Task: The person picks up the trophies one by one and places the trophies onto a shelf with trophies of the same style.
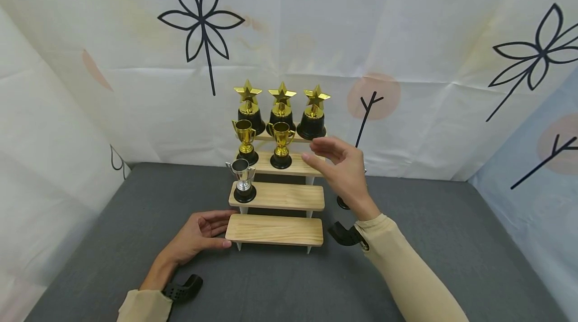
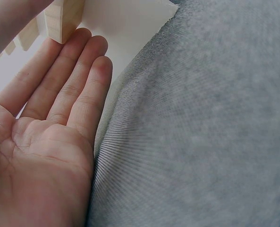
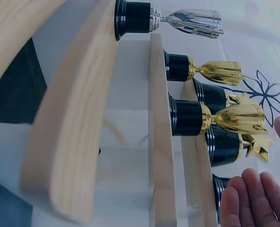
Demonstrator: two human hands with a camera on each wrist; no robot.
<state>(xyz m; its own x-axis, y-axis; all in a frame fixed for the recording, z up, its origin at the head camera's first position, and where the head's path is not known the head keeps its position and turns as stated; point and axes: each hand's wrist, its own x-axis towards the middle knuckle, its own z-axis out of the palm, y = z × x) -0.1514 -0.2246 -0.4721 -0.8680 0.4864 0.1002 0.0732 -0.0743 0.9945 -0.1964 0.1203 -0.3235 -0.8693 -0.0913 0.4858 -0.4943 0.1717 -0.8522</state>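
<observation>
A tiered wooden display stand [image 1: 275, 229] rises in steps. My left hand [image 1: 198, 234] lies at the left end of its lowest shelf, fingers extended, fingertips against or very near the wood [image 2: 66, 21]. My right hand [image 1: 345, 171] hovers by the right end of the second shelf from the top, its fingers holding nothing in the right wrist view. Two gold cup trophies [image 1: 281, 144] stand on that shelf, at left and middle. Three gold star trophies [image 1: 314, 114] line the top shelf. One silver cup trophy [image 1: 244, 181] stands at the left of the shelf below the gold cups.
Behind my right forearm, a black round base [image 1: 342, 203] shows on the grey cloth-covered table [image 1: 271, 287]; most of that object is hidden. White printed fabric [image 1: 298, 26] hangs behind and at the sides. A black band [image 1: 347, 234] is on each wrist.
</observation>
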